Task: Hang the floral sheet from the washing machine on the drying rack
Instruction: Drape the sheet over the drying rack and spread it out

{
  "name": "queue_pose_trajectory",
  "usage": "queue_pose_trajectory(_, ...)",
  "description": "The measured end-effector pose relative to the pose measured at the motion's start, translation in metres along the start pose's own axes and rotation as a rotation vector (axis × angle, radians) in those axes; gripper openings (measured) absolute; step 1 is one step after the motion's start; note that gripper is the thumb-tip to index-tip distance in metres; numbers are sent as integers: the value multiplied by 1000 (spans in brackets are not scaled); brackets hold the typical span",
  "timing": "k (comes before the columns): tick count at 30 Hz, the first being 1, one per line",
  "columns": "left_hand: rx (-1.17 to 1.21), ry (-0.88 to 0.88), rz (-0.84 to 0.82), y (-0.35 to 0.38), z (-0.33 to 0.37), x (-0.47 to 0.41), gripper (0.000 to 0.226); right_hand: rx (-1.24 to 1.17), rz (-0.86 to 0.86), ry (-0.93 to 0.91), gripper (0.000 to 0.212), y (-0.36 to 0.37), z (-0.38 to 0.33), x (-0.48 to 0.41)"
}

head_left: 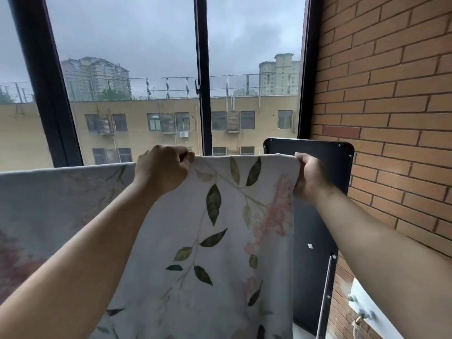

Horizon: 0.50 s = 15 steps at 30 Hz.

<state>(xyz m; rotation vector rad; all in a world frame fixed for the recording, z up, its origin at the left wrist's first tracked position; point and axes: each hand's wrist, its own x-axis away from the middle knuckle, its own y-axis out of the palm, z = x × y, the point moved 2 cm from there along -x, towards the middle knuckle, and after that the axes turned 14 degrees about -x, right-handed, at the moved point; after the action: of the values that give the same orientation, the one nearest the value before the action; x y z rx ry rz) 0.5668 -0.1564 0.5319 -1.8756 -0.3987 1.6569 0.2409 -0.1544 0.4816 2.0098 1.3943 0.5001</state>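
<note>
— Your left hand (pixel 162 167) is curled into a fist round the top edge of the floral sheet (pixel 220 241), with its back toward you.

— And my right?

— Your right hand (pixel 309 177) grips that same top edge at the sheet's right corner, with your fingers wrapped over the fold. Both your arms are stretched out in front of you.

— Where does the sheet sit?

— It is pulled taut between your two hands, level with the bottom of the window (pixel 203 69). From there it hangs straight down between your forearms and runs out of the bottom of the view. You can see green leaves and pink blossom on pale cloth. Left of your left hand, more of it carries on in a level line to the picture's edge, with a fainter print there. Whatever bears that line is hidden under the cloth.

— What's around it?

— The window's dark frame stands right behind the sheet, and beyond the glass you see tan buildings under a grey sky. The brick wall (pixel 391 94) is on your right. A black panel (pixel 318 228) stands upright in the corner against it, just behind your right hand and the sheet's right edge.
</note>
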Motion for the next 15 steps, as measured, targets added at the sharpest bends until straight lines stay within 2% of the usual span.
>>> queue_pose_trajectory(2, 27, -17, -21, 0, 1, -3, 29, -2, 26, 44, 15, -4, 0, -1)
queue_pose_trajectory(8, 105, -21, -88, 2, -1, -11, 25, 77, 21, 162, 31, -6, 5, -3)
queue_pose_trajectory(11, 125, -21, -97, 3, 0, -12, 24, 192, 7, 196, 24, -2, 12, -3)
queue_pose_trajectory(15, 157, 18, -132, 4, -2, -12, 31, 152, 11, 12, 12, 10, 6, -6)
